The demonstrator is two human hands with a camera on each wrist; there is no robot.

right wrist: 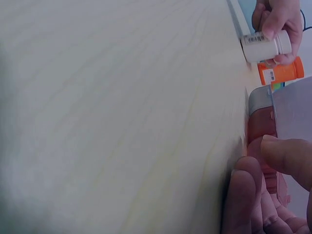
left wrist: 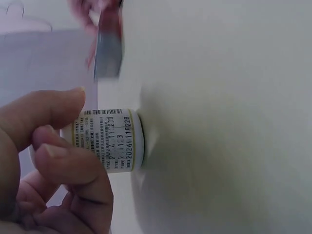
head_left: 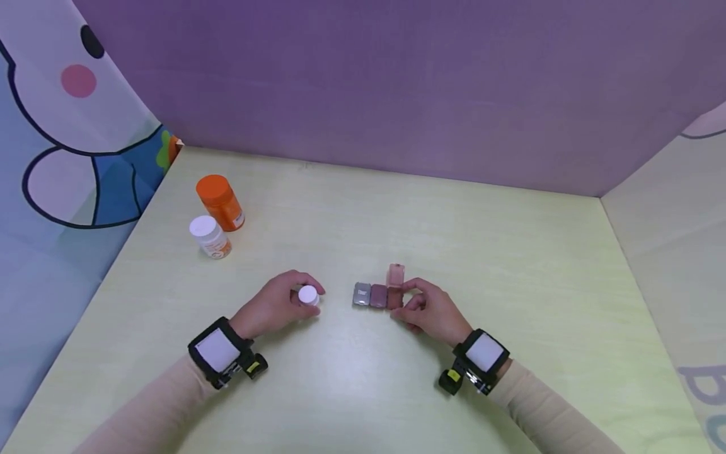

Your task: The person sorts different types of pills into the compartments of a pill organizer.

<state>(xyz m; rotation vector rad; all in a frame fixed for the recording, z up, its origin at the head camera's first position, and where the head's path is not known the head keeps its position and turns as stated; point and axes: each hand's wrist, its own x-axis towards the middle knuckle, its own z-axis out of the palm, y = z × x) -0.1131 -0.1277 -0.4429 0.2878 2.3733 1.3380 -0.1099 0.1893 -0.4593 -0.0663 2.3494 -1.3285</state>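
Observation:
My left hand [head_left: 275, 302] holds a small white pill bottle [head_left: 308, 295] with the fingers and thumb around its sides. Its printed label [left wrist: 109, 139] faces the left wrist camera, and its base is right at the table. At the table's middle lies a small pill organizer [head_left: 378, 296] with a row of compartments: grey, mauve and reddish. The reddish end compartment has its pink lid [head_left: 396, 275] flipped up. My right hand [head_left: 435, 312] pinches that end between thumb and fingers. The fingers hide part of the reddish compartment in the right wrist view.
An orange bottle [head_left: 221, 203] and a second white bottle [head_left: 210, 237] with an orange-marked label stand at the table's far left. A purple panel [head_left: 397, 94] rises behind the table [head_left: 510, 252]. Printed panels border the left and right sides.

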